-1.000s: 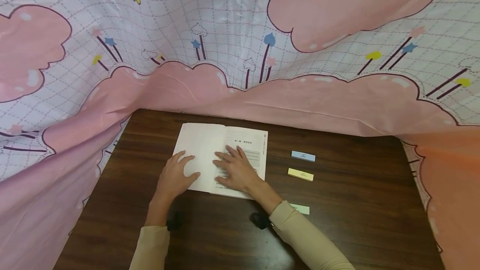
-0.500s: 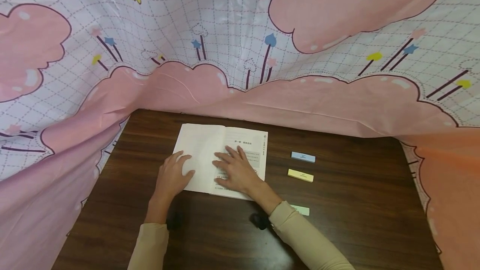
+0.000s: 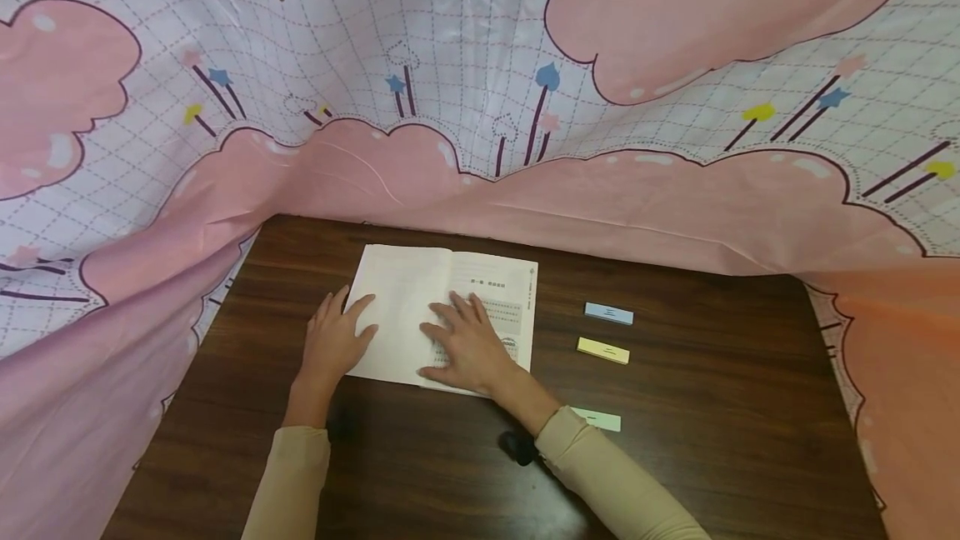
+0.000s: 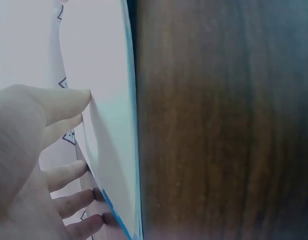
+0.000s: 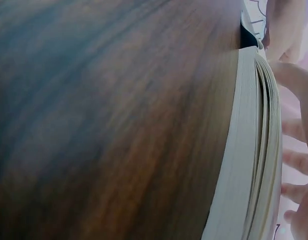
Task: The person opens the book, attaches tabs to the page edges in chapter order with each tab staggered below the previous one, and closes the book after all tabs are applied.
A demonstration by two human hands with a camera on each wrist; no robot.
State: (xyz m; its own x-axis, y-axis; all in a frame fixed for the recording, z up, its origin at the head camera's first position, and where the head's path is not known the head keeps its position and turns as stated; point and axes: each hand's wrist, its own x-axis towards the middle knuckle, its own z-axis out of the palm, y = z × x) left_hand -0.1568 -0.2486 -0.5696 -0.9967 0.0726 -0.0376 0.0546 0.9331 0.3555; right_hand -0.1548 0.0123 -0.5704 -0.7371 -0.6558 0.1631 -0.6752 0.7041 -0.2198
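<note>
An open book [image 3: 401, 282] lies on the dark wooden table, its left page blank and its right page printed. At the book's left edge is my left hand [image 3: 333, 344], fingers spread; its thumb [image 4: 69, 102] touches the blank page in the left wrist view, while other fingertips reach past the edge. My right hand [image 3: 472, 348] rests spread across the printed page near the spine. The thick page block [image 5: 266, 150] shows edge-on in the right wrist view, with the right fingers [image 5: 296, 160] over it.
Right of the book lie a blue strip [image 3: 609, 313], a yellow strip [image 3: 603, 351] and a pale green strip [image 3: 597, 419], each bearing dark marks. A patterned pink and white cloth [image 3: 480, 182] borders the table [image 3: 712, 407] behind and at the sides.
My left hand has slid left across the blank page to its outer edge. My right hand stays on the printed page, its thumb shifted slightly left. The book lies where it was.
</note>
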